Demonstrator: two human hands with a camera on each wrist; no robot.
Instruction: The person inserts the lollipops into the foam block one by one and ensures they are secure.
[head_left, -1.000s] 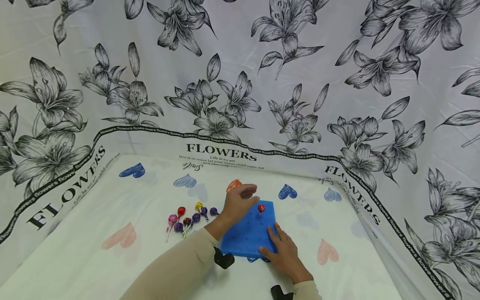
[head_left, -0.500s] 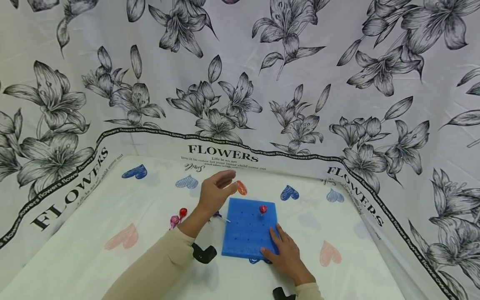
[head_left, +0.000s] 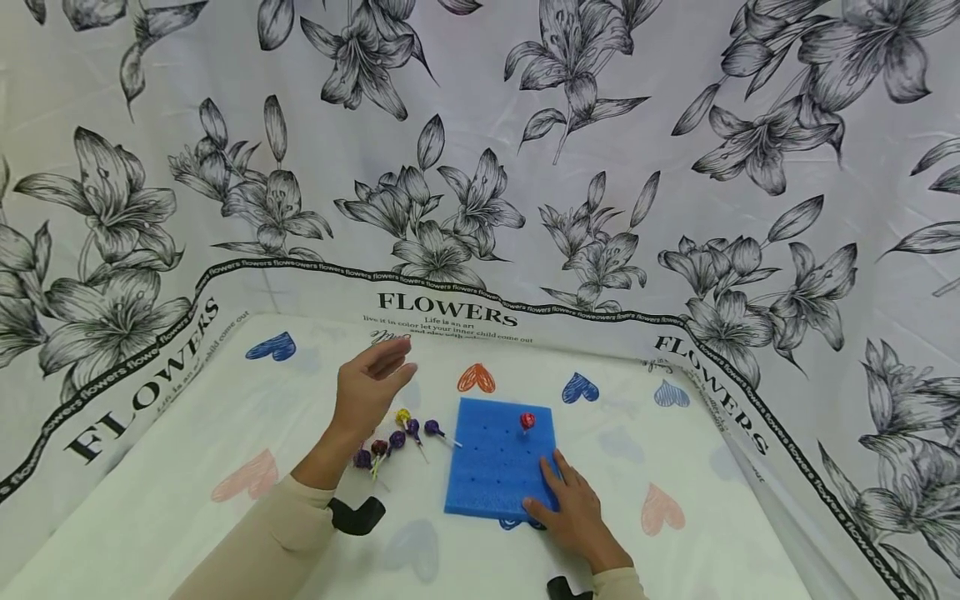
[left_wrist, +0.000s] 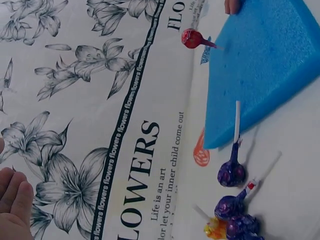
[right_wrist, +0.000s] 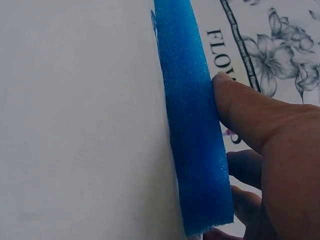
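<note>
My left hand (head_left: 367, 396) is raised over the left part of the cloth, fingers loosely bent and nothing held. Below and to its right lie several lollipops, among them a yellow one (head_left: 402, 415) and a purple one (head_left: 432, 427) whose white stick points at the block. The pink and red ones are hidden behind the hand. A blue foam block (head_left: 487, 467) with small holes lies flat at the centre. One red lollipop (left_wrist: 191, 38) stands stick-down in it, near the far right corner. My right hand (head_left: 573, 504) rests at the block's near right corner, thumb and fingers touching its edges.
A white cloth (head_left: 292, 417) with printed hearts covers the table. Behind and at both sides hangs a white curtain (head_left: 480, 83) printed with lilies. Black wrist-worn pieces (head_left: 358, 517) show at both wrists.
My left hand has moved left, from above the foam block to above the loose lollipops, uncovering the block's left side. The right hand stays at its corner.
</note>
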